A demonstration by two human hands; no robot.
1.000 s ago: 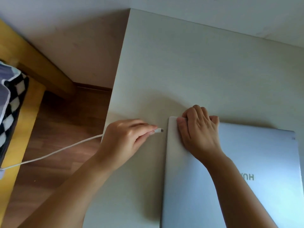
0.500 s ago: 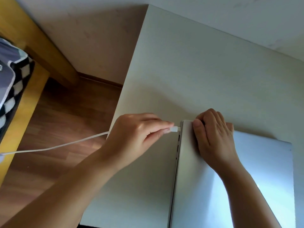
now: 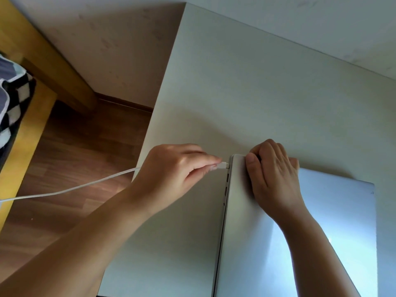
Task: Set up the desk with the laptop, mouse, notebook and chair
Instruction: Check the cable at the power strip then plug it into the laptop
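Observation:
A closed silver laptop point(image 3: 334, 228) lies on the pale desk point(image 3: 257, 93) at the lower right. My left hand point(image 3: 171, 168) pinches the plug of a white charging cable point(image 3: 70, 189) and holds its tip against the port at the far end of the laptop's left edge. My right hand point(image 3: 274, 176) grips the laptop's far left corner, fingers curled over the back edge, thumb on the lid. No mouse, notebook or chair is in view.
The cable trails left off the desk's edge over the wooden floor point(image 3: 75, 151). A yellow wooden bed frame point(image 3: 27, 129) with checkered bedding point(image 3: 12, 103) stands at the left. A white wall point(image 3: 128, 39) runs behind the desk.
My left hand has carried the plug rightward from a short gap beside the laptop until its tip meets the port on the side edge. My right hand stays on the corner.

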